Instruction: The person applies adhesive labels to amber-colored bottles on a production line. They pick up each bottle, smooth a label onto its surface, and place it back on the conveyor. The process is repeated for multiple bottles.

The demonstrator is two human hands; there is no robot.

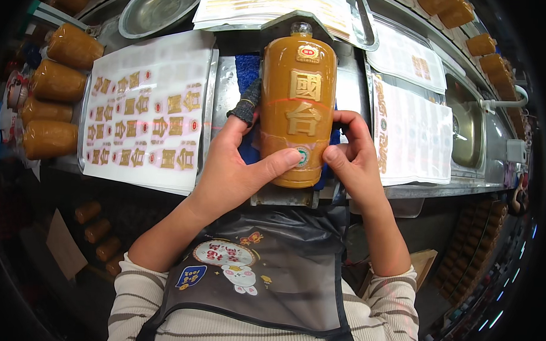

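An amber-brown glazed bottle (295,144) lies on its back in a metal cradle, neck pointing away from me. Large raised gold characters run down its front, with a small red-and-gold emblem above and a round green-and-white decal below. My left hand (231,166) grips the lower left side, its thumb pressed beside the round decal. A dark cloth cover tied with a band wraps one of its fingers. My right hand (358,161) holds the lower right side with bent fingers and thumb. A thin red light line crosses the bottle. Blue cloth (246,70) shows beneath it.
Sheets of gold decals (146,112) lie at left, more decal sheets (415,133) at right, and a striped stack (267,5) behind. A metal bowl (158,13) stands at far left. Several brown bottles (51,140) line the left edge. A sink (466,138) sits at right.
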